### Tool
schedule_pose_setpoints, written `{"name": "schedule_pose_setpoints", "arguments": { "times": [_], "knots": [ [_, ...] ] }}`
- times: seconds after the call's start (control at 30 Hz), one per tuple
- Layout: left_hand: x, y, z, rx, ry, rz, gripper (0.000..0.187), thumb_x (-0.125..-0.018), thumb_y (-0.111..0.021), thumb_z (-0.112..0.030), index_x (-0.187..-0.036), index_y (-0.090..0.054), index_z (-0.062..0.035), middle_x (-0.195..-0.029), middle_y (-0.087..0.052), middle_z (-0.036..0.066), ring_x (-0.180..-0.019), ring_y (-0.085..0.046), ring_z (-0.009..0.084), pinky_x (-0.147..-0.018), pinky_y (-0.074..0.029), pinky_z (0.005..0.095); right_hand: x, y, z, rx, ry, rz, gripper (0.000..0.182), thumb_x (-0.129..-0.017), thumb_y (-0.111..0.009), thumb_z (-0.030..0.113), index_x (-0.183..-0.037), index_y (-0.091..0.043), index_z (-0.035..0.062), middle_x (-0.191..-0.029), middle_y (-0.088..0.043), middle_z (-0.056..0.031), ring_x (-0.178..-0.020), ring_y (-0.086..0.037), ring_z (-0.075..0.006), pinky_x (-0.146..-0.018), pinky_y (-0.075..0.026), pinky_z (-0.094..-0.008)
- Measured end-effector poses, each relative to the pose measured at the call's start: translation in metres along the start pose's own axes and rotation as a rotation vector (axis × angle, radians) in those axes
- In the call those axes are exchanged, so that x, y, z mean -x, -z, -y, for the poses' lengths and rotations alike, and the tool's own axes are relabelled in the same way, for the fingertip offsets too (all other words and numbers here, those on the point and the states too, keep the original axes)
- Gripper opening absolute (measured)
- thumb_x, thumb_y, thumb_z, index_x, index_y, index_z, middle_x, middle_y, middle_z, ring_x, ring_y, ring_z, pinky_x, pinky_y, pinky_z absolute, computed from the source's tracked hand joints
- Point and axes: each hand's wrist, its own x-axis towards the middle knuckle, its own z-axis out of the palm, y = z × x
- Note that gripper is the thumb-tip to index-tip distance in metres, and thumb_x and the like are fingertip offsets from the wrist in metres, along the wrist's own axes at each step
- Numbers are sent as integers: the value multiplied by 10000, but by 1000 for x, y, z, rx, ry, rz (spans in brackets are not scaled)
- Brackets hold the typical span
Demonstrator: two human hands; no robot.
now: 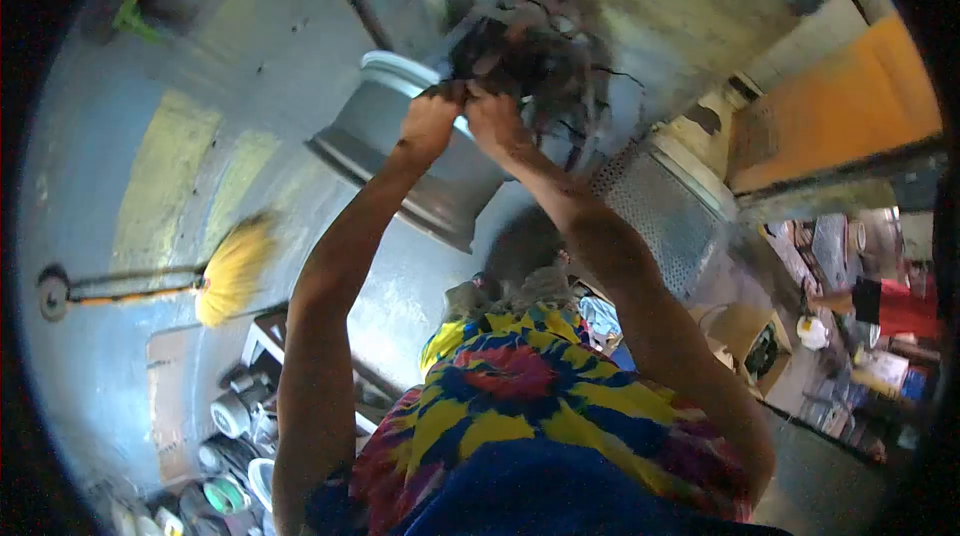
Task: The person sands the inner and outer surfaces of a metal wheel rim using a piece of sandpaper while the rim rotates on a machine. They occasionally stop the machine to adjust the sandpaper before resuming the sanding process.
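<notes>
Both my arms reach up to the middle top of the view. My left hand (430,123) and my right hand (495,123) are side by side, fingers curled, at the rim of a grey metal wheel rim (375,121). The wheel rim lies on its side, its pale edge passing just under my hands. A dark, blurred mechanical assembly (540,46) with loose cables is right beyond my fingers. What the fingertips hold is too dark and smeared to make out.
A yellow broom (235,271) is at the left. Containers and parts (235,414) crowd the lower left. At the right are an orange panel (835,111), a perforated metal sheet (655,211), a cardboard box (745,336) and a person in red (905,308).
</notes>
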Motion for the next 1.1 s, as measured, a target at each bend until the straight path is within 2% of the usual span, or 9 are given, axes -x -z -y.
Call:
{"name": "schedule_pose_setpoints", "arguments": {
  "times": [0.23, 0.37, 0.43, 0.47, 0.57, 0.67, 0.73, 0.87, 1.1],
  "knots": [
    [4, -7, -6, 116, -71, -88, 405, -732, -630, 23, -1121, -540, -40, -1003, -629, 170, -877, -655, 345, -734, -552, 428, 15, 4, 0, 115, -48, 64, 208, -784, -590, 72, -955, -705, 50, -1075, -622, -116, -890, -662, -298, -747, -552, -419],
    [4, 6, -22, -32, -45, 72, 397, -756, -622, 4, -1142, -540, -43, -981, -621, 154, -843, -661, 331, -728, -556, 425, 31, -31, -12, -9, -103, -171, 188, -760, -611, 70, -907, -716, 16, -1113, -641, -122, -881, -660, -349, -804, -535, -464],
    [0, -5, -22, -42, -63, 35, 349, -772, -616, -21, -1113, -550, -56, -966, -624, 143, -842, -662, 310, -732, -557, 420, 27, 26, 11, -23, -293, 177, 181, -772, -619, 69, -915, -711, 8, -1097, -650, -121, -867, -668, -357, -776, -548, -439],
    [-1, -13, -21, -84, -88, 51, 322, -778, -624, -47, -1093, -558, -70, -964, -631, 132, -852, -665, 296, -725, -557, 412, 34, 2, -4, 53, -147, 40, 180, -779, -636, 89, -926, -711, 18, -1077, -661, -108, -856, -677, -355, -738, -560, -412],
    [0, -6, -37, -127, -139, -12, 300, -785, -617, -56, -1081, -570, -74, -945, -637, 124, -844, -665, 304, -724, -554, 404, 46, -27, -18, -177, -218, -141, 160, -779, -647, 96, -911, -709, 30, -1069, -659, -123, -857, -676, -345, -737, -558, -418],
    [-2, -18, -24, -57, -110, 3, 280, -794, -598, -68, -1074, -585, -72, -945, -638, 129, -859, -657, 302, -725, -546, 403, 36, -27, -18, 0, -289, 13, 173, -785, -638, 91, -939, -692, 32, -1069, -653, -149, -884, -672, -337, -756, -551, -428],
    [-4, -18, -15, -41, -102, 26, 269, -794, -592, -74, -1064, -597, -70, -956, -637, 131, -893, -648, 294, -746, -534, 412, 36, -26, -23, -13, -89, -88, 193, -813, -621, 103, -989, -669, 40, -1059, -650, -161, -908, -661, -341, -775, -544, -443],
    [-1, -1, -24, -137, -140, 62, 343, -788, -570, -29, -1131, -578, -44, -1022, -642, 145, -936, -628, 303, -843, -479, 408, 27, -7, -9, 49, -183, 72, 187, -854, -604, 123, -1010, -648, 28, -1113, -615, -139, -924, -641, -339, -782, -530, -436],
    [7, -11, -17, -61, -132, -62, 339, -776, -563, -18, -1115, -560, -25, -1035, -610, 135, -960, -606, 309, -908, -433, 422, 25, 3, -14, 168, 72, 56, 140, -803, -646, 130, -870, -681, 12, -1091, -605, -132, -894, -645, -330, -768, -539, -426]
  ]
}}
